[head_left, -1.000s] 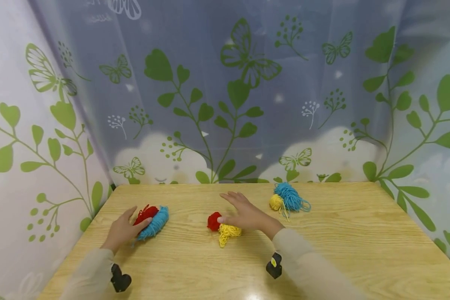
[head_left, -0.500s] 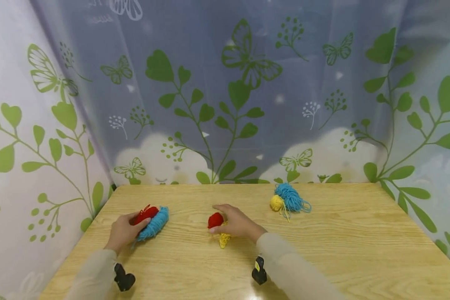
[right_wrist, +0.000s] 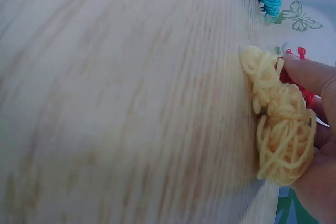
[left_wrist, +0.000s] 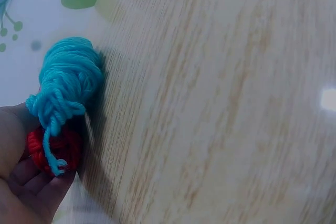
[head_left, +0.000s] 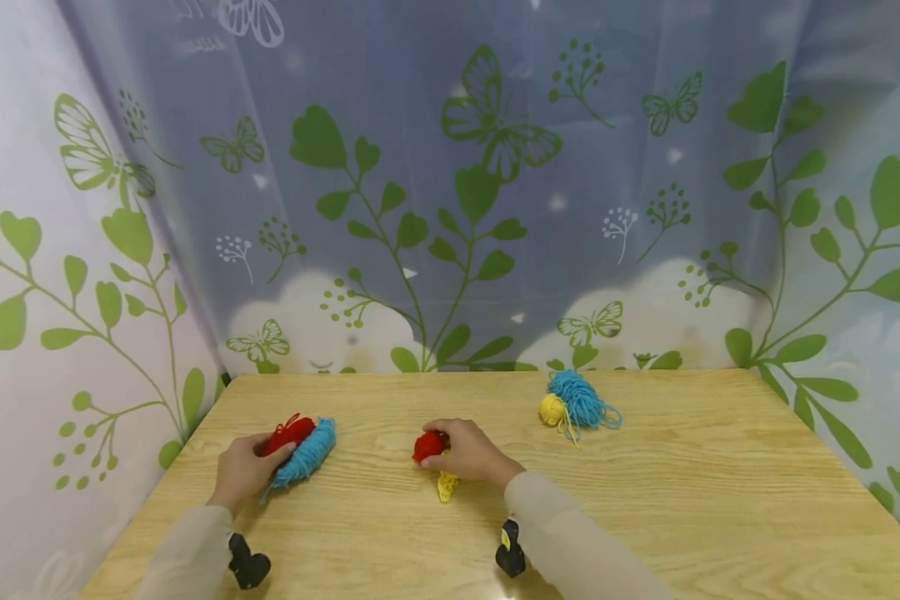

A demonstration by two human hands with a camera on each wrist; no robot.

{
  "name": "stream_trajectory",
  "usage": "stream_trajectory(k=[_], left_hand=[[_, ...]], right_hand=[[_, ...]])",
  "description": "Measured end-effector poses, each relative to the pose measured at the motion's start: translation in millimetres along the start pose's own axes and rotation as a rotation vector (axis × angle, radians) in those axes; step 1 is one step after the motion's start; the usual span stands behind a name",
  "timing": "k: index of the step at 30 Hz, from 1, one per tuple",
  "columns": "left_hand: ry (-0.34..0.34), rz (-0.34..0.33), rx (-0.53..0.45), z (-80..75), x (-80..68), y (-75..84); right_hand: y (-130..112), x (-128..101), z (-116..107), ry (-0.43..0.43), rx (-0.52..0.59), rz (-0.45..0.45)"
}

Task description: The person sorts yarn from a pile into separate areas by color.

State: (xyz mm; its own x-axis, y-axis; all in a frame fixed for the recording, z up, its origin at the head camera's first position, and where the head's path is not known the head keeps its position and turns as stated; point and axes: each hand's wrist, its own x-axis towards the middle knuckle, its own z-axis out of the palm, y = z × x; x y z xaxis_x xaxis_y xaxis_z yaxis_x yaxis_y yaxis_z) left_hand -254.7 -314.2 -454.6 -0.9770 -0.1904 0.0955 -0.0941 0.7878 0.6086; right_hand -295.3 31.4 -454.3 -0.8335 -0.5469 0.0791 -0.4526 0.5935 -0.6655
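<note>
At the left of the table, my left hand (head_left: 243,471) grips a red yarn bundle (head_left: 291,432), its thumb lying along the top. Against that bundle's right side rests a blue yarn skein (head_left: 309,454); the left wrist view shows the fingers curled under the red yarn (left_wrist: 63,153) and the blue skein (left_wrist: 71,77) beyond. Near the middle, my right hand (head_left: 474,452) holds a small red yarn ball (head_left: 426,447) between thumb and fingers. Loopy yellow yarn (right_wrist: 283,135) lies close beside that hand, partly hidden under it in the head view.
Farther back on the right lie a larger blue yarn skein (head_left: 579,400) and a small yellow yarn ball (head_left: 551,409), touching. The wooden table (head_left: 690,483) ends at a patterned curtain (head_left: 375,167) along the back and sides.
My right hand has come down and left from above the yellow yarn, and its fingers have closed round the red ball. The left hand has stayed almost in place on the red bundle.
</note>
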Motion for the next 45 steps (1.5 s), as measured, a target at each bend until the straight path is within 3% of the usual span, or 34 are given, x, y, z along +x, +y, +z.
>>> stream_trajectory(k=[8, 16, 27, 38, 45], left_hand=[[0.000, -0.026, -0.013, 0.7, 1.5, 1.4], [0.001, -0.021, -0.015, 1.5, 2.6, 1.3], [0.000, -0.016, -0.011, 1.0, 1.4, 0.8], [0.007, -0.004, -0.021, 0.8, -1.1, 4.0], [0.014, 0.002, -0.003, 0.2, 0.7, -4.5]], right_hand=[[0, 1, -2, 0.032, 0.006, 0.014], [-6, 0, -7, 0.057, 0.087, 0.017], [-23, -4, -31, 0.141, 0.118, -0.049], [-17, -35, -60, 0.254, 0.103, -0.061], [0, -64, -68, 0.260, 0.126, -0.049]])
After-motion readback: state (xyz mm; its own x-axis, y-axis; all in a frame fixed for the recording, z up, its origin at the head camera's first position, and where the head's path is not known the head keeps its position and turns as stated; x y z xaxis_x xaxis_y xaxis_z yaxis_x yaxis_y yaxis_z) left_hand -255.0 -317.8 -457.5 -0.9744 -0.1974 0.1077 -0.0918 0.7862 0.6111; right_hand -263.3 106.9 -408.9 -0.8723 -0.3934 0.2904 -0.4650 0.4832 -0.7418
